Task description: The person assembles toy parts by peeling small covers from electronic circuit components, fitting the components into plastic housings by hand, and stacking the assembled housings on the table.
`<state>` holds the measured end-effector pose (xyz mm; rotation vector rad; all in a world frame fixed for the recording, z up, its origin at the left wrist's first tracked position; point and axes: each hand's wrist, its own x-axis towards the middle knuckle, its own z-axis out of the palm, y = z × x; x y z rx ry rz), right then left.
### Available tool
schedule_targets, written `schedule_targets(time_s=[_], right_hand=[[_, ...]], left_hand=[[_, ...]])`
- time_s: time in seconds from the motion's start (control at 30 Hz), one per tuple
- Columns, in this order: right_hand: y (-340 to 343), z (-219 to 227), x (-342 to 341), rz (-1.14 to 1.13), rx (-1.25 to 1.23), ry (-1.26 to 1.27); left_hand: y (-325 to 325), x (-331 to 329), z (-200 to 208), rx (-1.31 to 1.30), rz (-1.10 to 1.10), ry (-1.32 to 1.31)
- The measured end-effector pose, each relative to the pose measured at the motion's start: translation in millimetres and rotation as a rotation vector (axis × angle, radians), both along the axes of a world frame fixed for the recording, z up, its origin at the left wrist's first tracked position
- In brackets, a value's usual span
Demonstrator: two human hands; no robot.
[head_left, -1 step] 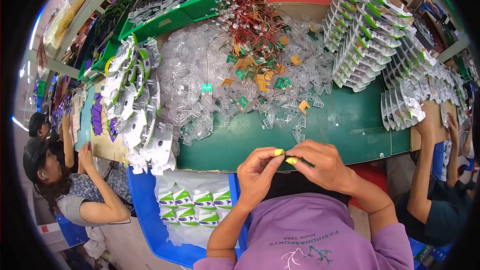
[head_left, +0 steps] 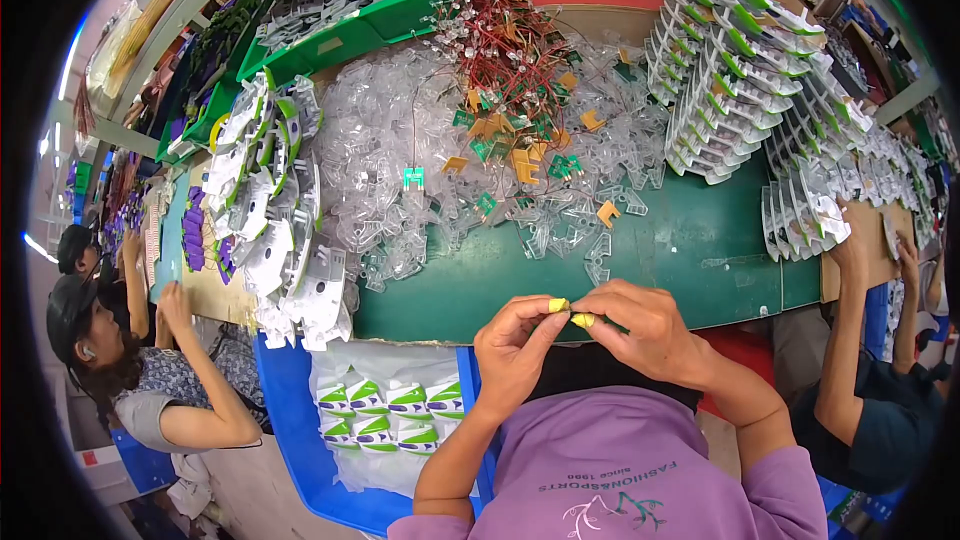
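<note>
Both the left hand (head_left: 515, 340) and right hand (head_left: 648, 335) pinch what seems a small thin piece (head_left: 569, 313), mostly hidden between them, just before the green table (head_left: 700, 230). Eight white-and-green shells (head_left: 408, 399) lie in the blue bin (head_left: 290, 440); heaped clear plastic parts (head_left: 370, 140) and red-wired LEDs (head_left: 510, 45) suggest much remains undone.

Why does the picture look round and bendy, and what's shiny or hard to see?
Head view: a fisheye lens curves the blue bin and leaves dark corners; head view: the clear plastic pieces glint and blend together; head view: the tiny thing pinched by left hand and right hand is too small to tell.
</note>
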<state>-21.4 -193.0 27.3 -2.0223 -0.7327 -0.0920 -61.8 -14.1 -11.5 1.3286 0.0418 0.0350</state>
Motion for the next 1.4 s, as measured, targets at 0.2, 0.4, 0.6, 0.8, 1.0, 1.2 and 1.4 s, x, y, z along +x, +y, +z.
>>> schedule_targets(time_s=[0.2,0.4,0.6,0.8,1.0,1.2,1.4], right_hand=[[10,9,5,0.033,0.022,0.116],[8,4,11,0.062,0.063,0.350],[22,0,43,0.290,0.238,0.609],[5,6,54,0.109,0.265,0.554],[2,9,39,0.043,0.282,0.681],[7,7,27,0.003,0.273,0.696],[-10,9,19,-0.066,0.103,0.592]], left_hand=[[4,-2,3,-0.027,0.028,0.075],[13,1,-18,0.039,-0.101,0.014],[47,22,-5,-0.756,-0.513,0.480],[159,120,70,0.857,0.202,-0.434],[293,224,114,1.495,0.735,-0.541],[313,237,116,1.759,0.464,-0.129],[254,180,124,1.625,0.653,-0.716]])
